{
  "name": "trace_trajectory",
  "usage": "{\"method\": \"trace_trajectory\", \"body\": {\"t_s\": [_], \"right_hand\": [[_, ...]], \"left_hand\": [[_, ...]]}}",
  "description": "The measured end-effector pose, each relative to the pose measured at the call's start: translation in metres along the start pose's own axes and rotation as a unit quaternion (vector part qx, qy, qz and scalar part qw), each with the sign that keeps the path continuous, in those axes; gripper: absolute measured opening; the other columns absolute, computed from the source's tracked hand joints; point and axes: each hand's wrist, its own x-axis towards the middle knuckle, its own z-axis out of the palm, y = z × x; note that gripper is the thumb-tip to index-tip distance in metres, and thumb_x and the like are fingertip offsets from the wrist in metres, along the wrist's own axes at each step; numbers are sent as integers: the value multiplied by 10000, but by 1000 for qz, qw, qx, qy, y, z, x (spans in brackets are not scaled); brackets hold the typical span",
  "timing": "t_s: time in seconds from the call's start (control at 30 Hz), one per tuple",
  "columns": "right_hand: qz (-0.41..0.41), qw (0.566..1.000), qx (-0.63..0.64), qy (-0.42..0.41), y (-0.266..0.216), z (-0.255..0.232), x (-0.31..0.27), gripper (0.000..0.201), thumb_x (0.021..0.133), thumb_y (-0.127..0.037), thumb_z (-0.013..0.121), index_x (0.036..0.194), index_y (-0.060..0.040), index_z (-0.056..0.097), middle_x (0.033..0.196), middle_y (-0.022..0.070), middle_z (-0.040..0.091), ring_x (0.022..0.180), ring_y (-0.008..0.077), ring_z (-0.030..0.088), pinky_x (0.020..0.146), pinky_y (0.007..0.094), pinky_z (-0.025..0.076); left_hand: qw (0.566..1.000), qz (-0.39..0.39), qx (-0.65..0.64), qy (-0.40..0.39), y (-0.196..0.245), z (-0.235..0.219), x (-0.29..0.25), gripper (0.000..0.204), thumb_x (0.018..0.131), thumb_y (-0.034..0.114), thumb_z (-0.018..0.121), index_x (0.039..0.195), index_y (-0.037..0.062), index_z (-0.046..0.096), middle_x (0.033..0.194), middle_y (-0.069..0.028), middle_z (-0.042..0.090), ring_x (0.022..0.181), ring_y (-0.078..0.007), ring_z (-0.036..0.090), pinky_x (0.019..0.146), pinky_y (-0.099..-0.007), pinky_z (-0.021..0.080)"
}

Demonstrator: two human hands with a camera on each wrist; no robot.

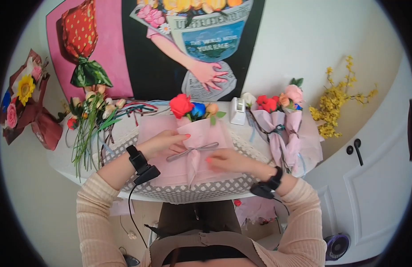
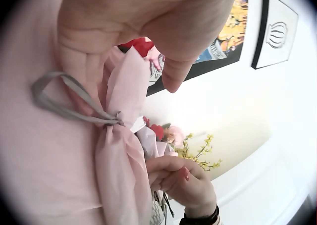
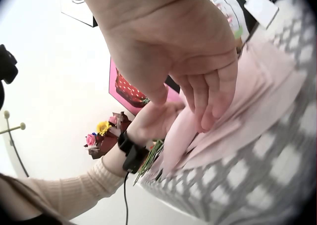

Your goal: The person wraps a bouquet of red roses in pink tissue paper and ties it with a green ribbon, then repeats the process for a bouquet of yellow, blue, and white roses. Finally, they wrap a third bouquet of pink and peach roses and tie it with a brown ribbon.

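Observation:
A bouquet in pink wrapping paper (image 1: pixel 201 133) lies on the table in front of me, with a red rose (image 1: pixel 181 105), a blue flower and a peach flower at its top. A grey ribbon bow (image 1: pixel 192 151) is tied round its middle. My left hand (image 1: pixel 163 142) rests on the paper just left of the bow, its fingers (image 2: pixel 84 61) lying against the ribbon loop (image 2: pixel 49 99) and its thumb free. My right hand (image 1: pixel 224 159) sits on the paper right of the bow, with bent fingertips (image 3: pixel 208 118) touching a fold of the pink paper (image 3: pixel 257 91).
A grey-and-white patterned tablecloth (image 1: pixel 201 191) covers the table. Two finished pink bouquets (image 1: pixel 279 120) lie at the right, loose flower stems (image 1: pixel 88 124) at the left, a white tape dispenser (image 1: pixel 237 110) behind. Yellow branches (image 1: pixel 337 100) stand by the white cabinet door.

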Motion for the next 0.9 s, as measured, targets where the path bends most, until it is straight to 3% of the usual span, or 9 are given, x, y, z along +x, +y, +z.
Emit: {"method": "trace_trajectory", "body": {"t_s": [0.03, 0.2, 0.37, 0.5, 0.57, 0.63, 0.77, 0.87, 0.9], "right_hand": [[2, 996, 89, -5, 1, 13, 6, 315, 872, -283, 528, 1067, -36, 550, 895, 45, 612, 742, 100, 586, 670, 250, 494], [91, 982, 152, 60, -17, 42, 6, 420, 856, -296, 555, 1182, -64, 429, 961, 44, 590, 778, 100, 578, 653, 254, 491], [-14, 953, 292, 82, -24, 55, -14, 361, 869, -228, 531, 1173, -70, 421, 956, 18, 576, 774, 106, 557, 620, 252, 464], [-132, 941, 280, 133, -3, 49, -17, 311, 875, -180, 510, 1158, -73, 434, 929, 26, 581, 761, 110, 557, 637, 244, 456], [-120, 916, 296, 242, -12, 34, -44, 266, 874, -125, 487, 1131, -63, 450, 890, 38, 587, 737, 110, 554, 644, 239, 451], [-195, 913, 223, 280, -9, 5, -67, 243, 861, -66, 447, 1101, -28, 440, 781, 43, 580, 631, 109, 540, 553, 249, 447], [-216, 878, 91, 418, 16, -54, -124, 293, 862, -40, 438, 1154, -21, 425, 755, 17, 574, 602, 80, 513, 544, 207, 429], [-203, 836, 23, 509, 50, -87, -151, 305, 843, -85, 481, 1134, -5, 435, 742, 76, 608, 596, 162, 573, 541, 283, 461], [-118, 804, -137, 566, 62, -95, -158, 310, 828, -144, 510, 1096, 7, 463, 740, 125, 614, 622, 228, 593, 558, 337, 470]], "left_hand": [[997, -53, -24, -45, 2, 6, 5, 486, 786, 368, 638, 1080, 8, 495, 933, -95, 577, 823, -151, 579, 661, -245, 466], [991, -55, -102, -59, -16, 13, 26, 292, 833, 298, 587, 992, 58, 537, 864, -48, 577, 742, -136, 553, 668, -250, 453], [979, -59, -182, -72, -7, 44, 7, 231, 843, 247, 569, 1008, 87, 553, 859, -11, 588, 745, -123, 540, 683, -265, 454], [983, 29, -140, -117, 14, 71, -15, 243, 859, 213, 527, 1054, 68, 537, 916, -23, 580, 815, -124, 547, 739, -267, 434], [984, 62, -141, -94, 32, 91, -40, 294, 862, 219, 523, 1107, 58, 517, 963, -34, 574, 854, -131, 552, 746, -273, 438], [974, 120, -117, -154, 40, 99, -55, 379, 868, 220, 517, 1196, 41, 456, 1057, -61, 544, 917, -146, 554, 770, -282, 444], [969, 110, -43, -217, 36, 105, -86, 362, 890, 193, 487, 1202, 15, 440, 1084, -82, 531, 926, -153, 554, 786, -268, 452], [971, 90, -1, -220, 17, 102, -86, 324, 896, 198, 483, 1165, 18, 463, 1062, -82, 537, 906, -158, 563, 783, -277, 462], [972, 81, -11, -220, 14, 102, -87, 299, 899, 196, 479, 1137, 15, 481, 1052, -83, 544, 911, -156, 564, 782, -266, 460]]}}
